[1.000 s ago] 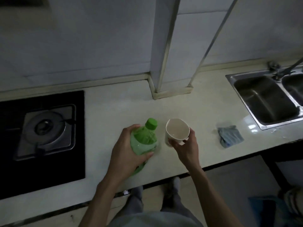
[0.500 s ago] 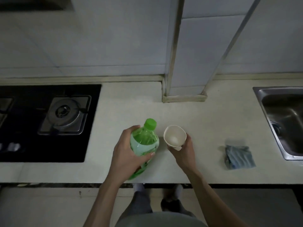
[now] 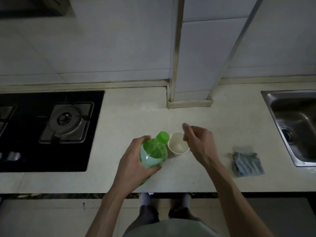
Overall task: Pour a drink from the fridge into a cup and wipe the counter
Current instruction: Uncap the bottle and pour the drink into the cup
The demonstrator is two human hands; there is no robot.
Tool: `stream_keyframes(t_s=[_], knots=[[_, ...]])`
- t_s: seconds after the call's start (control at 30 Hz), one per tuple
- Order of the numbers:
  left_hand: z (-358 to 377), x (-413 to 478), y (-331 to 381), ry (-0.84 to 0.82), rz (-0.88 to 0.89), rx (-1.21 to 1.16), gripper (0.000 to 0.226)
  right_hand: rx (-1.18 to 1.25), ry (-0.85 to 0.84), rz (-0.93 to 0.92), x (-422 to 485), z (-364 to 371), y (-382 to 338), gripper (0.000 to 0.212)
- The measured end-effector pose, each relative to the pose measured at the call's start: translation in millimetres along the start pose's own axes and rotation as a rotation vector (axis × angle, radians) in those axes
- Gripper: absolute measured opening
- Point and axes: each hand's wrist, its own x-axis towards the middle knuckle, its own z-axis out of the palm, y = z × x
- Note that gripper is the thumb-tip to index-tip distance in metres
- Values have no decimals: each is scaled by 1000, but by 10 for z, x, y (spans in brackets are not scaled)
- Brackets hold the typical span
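left hand (image 3: 135, 164) grip around green bottle (image 3: 153, 151), right hand (image 3: 198, 142) loose, empty above cup (image 3: 177, 145)

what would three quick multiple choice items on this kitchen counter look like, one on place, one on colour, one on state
1. Where does the folded cloth lie?
A. between cup and sink
B. on the stove
C. in the sink

2. What colour is the bottle cap?
A. red
B. green
C. white

3. What is the bottle's state?
A. capped, gripped by the left hand
B. open, pouring
C. lying flat, untouched

Answers:
1 A, it rests on the counter right of the cup, left of the sink.
2 B, it matches the green bottle.
3 A, the left hand wraps it, the cap on.
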Motion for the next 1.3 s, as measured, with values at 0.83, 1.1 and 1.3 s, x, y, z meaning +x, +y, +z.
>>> stream_keyframes(t_s=[0.83,1.1,1.3], knots=[[-430,153,151,-186,171,85,81,-397,220,-600,35,346,-451,52],[-687,354,256,-378,229,51,81,-202,158,-810,86,275,-487,48],[-850,407,275,-546,197,-44,82,-316,74,-969,95,145,-644,54]])
